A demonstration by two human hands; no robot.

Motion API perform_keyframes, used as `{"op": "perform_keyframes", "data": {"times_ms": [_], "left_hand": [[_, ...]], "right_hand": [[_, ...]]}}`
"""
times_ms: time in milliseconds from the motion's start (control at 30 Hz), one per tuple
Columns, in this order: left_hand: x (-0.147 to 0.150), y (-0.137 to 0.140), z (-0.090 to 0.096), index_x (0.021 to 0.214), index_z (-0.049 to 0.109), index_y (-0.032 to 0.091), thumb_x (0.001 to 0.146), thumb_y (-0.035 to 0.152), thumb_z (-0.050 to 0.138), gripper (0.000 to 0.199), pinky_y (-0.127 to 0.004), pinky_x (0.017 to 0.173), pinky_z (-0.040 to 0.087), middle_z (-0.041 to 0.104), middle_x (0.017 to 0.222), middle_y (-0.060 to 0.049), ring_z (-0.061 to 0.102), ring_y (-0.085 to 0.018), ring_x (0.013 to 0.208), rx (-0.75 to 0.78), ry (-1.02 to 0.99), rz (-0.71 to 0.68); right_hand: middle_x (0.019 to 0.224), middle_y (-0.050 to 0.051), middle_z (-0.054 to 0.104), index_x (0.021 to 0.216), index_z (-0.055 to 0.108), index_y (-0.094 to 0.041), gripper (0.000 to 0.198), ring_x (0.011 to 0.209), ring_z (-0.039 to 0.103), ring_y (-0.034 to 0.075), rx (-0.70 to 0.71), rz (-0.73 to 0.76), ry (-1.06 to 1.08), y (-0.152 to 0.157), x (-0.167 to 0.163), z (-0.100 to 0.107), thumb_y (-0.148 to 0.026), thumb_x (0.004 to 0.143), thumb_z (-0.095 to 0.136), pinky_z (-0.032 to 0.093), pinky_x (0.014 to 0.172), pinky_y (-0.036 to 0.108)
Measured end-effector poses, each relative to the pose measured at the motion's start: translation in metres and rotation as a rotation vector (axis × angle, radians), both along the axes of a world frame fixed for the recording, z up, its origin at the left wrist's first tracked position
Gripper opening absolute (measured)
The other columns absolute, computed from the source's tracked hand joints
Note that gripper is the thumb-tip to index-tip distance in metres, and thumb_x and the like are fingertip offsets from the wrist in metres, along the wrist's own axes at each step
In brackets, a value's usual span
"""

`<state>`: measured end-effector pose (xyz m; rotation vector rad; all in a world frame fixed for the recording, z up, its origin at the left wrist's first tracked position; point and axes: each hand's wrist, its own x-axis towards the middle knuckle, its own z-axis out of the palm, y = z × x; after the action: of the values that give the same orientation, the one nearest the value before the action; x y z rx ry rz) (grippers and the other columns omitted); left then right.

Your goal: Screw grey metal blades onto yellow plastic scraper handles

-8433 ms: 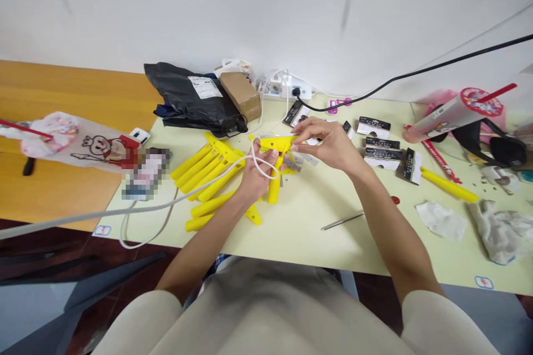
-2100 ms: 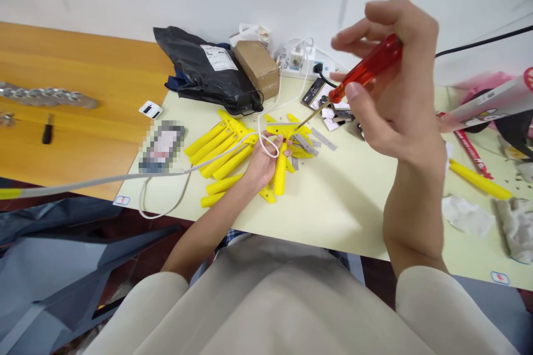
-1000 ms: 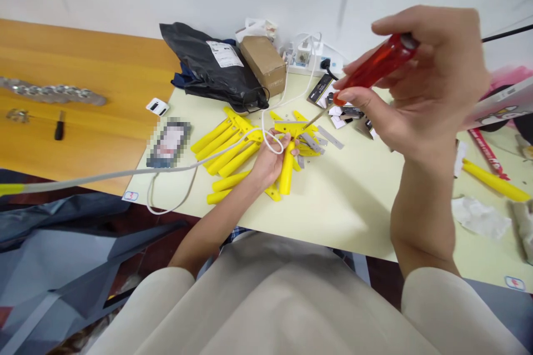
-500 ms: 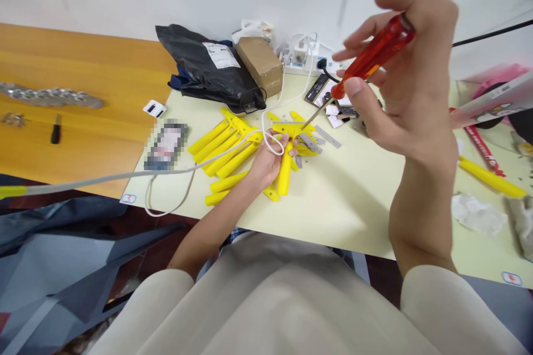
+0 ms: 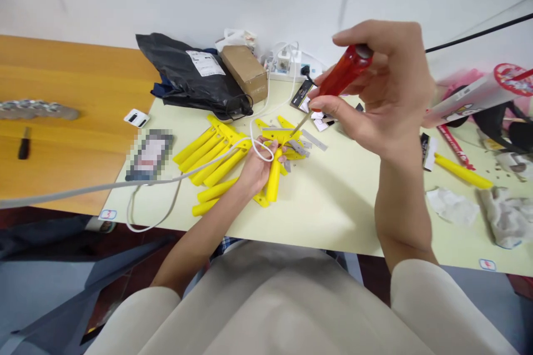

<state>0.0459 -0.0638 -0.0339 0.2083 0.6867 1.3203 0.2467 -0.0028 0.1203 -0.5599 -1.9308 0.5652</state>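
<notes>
The red screwdriver [image 5: 343, 72], on the table [image 5: 318, 208] seconds ago, is now in the grip of your right hand [image 5: 393, 89] — tip at the head of the yellow scraper [image 5: 273, 176] that your left hand [image 5: 255, 171] grasps — so fingerwork seems to have given way to tool work.

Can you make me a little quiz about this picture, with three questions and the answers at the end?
1. Which hand grips the red screwdriver? A) left B) right

2. True or false: the black plastic bag lies to the left of the cardboard box.

3. Fill the gap: the tool held in the left hand is coloured ____.

Key:
1. B, the right hand.
2. True.
3. Yellow.
</notes>
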Motion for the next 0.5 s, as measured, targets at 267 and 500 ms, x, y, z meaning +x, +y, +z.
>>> {"op": "perform_keyframes", "data": {"times_ms": [267,500], "left_hand": [[0.0032,-0.0018,-0.0032,0.093,0.055,0.022,0.079,0.006,0.096,0.047,-0.025,0.063,0.052,0.069,0.094,0.001,0.075,-0.018,0.088,-0.034,0.033,-0.019],[0.0067,-0.0042,-0.0032,0.096,0.060,0.021,0.080,0.007,0.096,0.041,-0.024,0.062,0.054,0.070,0.097,0.000,0.076,-0.018,0.088,-0.027,0.052,-0.063]], "right_hand": [[0.151,-0.002,0.070,0.155,0.062,-0.052,0.052,0.126,0.079,0.029,-0.176,0.018,-0.161,-0.0048,0.0075,0.0040,-0.050,0.105,0.076,0.075,0.106,0.049],[0.151,-0.010,0.070,0.139,0.073,-0.057,0.048,0.105,0.080,0.028,-0.134,-0.093,-0.136,-0.0067,0.0078,0.0020,-0.052,0.094,0.088,0.080,0.090,0.047]]}}
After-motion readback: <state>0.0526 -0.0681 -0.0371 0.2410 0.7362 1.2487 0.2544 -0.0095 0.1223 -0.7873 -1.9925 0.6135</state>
